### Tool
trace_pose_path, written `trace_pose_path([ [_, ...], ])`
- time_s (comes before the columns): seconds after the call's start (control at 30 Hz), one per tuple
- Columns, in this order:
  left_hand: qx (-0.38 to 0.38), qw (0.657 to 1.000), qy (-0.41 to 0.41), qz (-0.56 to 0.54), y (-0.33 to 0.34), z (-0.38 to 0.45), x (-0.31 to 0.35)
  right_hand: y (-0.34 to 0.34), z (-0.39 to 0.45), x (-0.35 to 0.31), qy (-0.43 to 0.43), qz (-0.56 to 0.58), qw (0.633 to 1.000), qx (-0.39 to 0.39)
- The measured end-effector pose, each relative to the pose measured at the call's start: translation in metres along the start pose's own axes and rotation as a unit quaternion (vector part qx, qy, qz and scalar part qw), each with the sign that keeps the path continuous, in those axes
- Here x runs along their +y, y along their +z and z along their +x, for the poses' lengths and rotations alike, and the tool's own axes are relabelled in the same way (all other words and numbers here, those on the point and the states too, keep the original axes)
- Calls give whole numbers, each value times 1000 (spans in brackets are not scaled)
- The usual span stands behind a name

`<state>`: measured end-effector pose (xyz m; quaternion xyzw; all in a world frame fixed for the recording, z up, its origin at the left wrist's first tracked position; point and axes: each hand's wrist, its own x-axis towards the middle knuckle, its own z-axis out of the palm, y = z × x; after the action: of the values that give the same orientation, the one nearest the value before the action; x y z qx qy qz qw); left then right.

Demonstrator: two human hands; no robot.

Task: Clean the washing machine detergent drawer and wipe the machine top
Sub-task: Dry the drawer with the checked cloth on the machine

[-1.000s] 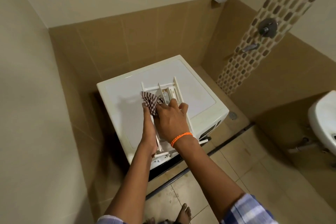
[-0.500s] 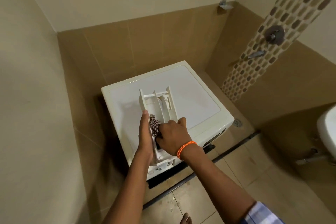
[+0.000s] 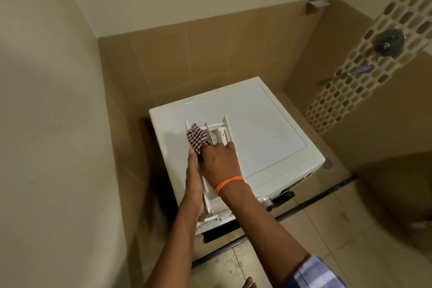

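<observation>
Washing machine [image 3: 268,128]: top unwiped, apparently.
Detergent drawer [image 3: 218,134]: removed, lying near top's front-left edge; cleaning underway.
Left hand [image 3: 194,184]: braces drawer's side; grip unclear.
Right hand [image 3: 221,161]: clamps checked cloth [image 3: 196,138] inside left compartment.

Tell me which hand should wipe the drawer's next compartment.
Right, probably: the right hand already grips the checked cloth inside the detergent drawer, while the left hand steadies the drawer's side.
</observation>
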<state>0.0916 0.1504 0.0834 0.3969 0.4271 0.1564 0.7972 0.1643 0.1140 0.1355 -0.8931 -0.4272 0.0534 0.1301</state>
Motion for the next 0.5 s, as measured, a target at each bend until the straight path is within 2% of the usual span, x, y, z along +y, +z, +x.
trace_pose_path([
  [0.1, 31, 997, -30, -68, -12, 4, 5, 3, -23, 4, -70, 9, 994, -84],
  [0.2, 39, 995, -39, -89, -18, 4, 15, -1, -44, 14, -96, 5, 982, -161],
  [0.27, 38, 995, -36, -82, -15, 1, 14, -5, -45, 17, -101, -15, 982, -157],
  [0.37, 18, 995, -44, -86, -10, 3, 11, -5, -35, 14, -112, -25, 989, -92],
  [0.5, -9, 993, -36, -108, -13, 8, 18, 9, -19, 5, -79, -36, 995, -44],
])
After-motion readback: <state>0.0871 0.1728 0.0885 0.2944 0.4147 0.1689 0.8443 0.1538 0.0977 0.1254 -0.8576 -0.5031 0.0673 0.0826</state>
